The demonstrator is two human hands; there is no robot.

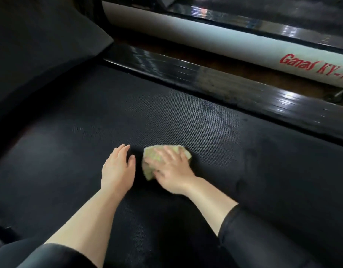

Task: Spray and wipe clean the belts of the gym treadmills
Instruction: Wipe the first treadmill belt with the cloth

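Note:
A black textured treadmill belt point(89, 122) fills most of the view. On it lies a folded pale yellow-green cloth point(150, 154), with my right hand point(171, 171) pressed flat on top of it, fingers spread and slightly blurred. My left hand point(117, 168) rests palm down on the belt just left of the cloth, fingers apart and holding nothing. A wet, shiny patch point(219, 117) shows on the belt beyond the cloth, toward the right side rail. No spray bottle is in view.
A glossy black side rail point(215, 82) borders the belt's far edge. Beyond a strip of wooden floor point(186, 53) stands another treadmill with a white side panel point(205, 33) bearing red lettering. The black motor hood point(41, 45) rises at upper left.

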